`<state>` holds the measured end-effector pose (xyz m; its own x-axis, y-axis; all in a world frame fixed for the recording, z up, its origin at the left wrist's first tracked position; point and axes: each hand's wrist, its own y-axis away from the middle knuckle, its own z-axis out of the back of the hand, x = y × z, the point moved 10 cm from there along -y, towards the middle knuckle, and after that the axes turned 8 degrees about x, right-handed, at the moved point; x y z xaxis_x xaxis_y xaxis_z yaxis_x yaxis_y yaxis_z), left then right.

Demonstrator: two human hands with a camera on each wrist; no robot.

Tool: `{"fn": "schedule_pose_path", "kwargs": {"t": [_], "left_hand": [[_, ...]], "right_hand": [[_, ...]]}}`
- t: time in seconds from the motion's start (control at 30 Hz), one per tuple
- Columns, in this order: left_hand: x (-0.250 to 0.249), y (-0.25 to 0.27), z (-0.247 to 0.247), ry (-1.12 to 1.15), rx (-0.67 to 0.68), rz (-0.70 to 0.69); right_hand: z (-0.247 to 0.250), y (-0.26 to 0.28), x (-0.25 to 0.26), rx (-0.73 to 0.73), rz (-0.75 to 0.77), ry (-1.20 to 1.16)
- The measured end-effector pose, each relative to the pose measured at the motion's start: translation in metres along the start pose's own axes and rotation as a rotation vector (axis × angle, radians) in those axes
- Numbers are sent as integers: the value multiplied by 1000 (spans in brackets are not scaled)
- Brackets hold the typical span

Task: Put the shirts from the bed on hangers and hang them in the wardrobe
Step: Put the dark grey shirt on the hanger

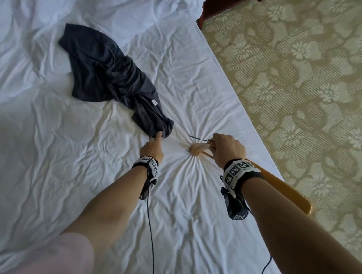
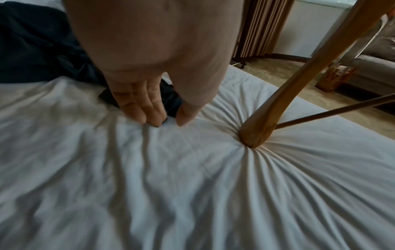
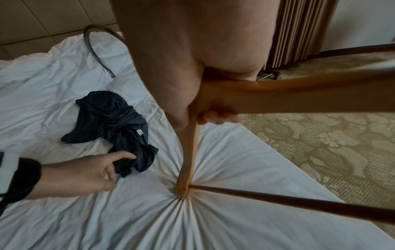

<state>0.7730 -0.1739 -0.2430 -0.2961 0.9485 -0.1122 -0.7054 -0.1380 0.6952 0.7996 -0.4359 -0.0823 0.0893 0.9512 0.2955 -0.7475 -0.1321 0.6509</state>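
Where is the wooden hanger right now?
In the head view, the wooden hanger is gripped by the right hand, one end pressed into the bed sheet, right of the dark shirt.

Glossy wooden hanger (image 1: 285,189) (metal hook (image 3: 94,50)), matt cloth shirt (image 1: 114,74).

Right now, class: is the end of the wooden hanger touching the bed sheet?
Touching. In the right wrist view the wooden hanger end digs into the bed sheet, with creases radiating from that spot.

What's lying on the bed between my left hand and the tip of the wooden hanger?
Nothing but bare, wrinkled white sheet lies between the left hand and the wooden hanger tip, clearest in the left wrist view.
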Motion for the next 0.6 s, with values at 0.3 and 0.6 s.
{"fn": "schedule_pose_path", "kwargs": {"t": [0.3,0.6], "left_hand": [[-8,-25,0,108,74,39],[-8,-59,-5,52,115,48]], "right_hand": [[1,-10,2,29,0,22],[25,-42,14,48,7,50]]}}
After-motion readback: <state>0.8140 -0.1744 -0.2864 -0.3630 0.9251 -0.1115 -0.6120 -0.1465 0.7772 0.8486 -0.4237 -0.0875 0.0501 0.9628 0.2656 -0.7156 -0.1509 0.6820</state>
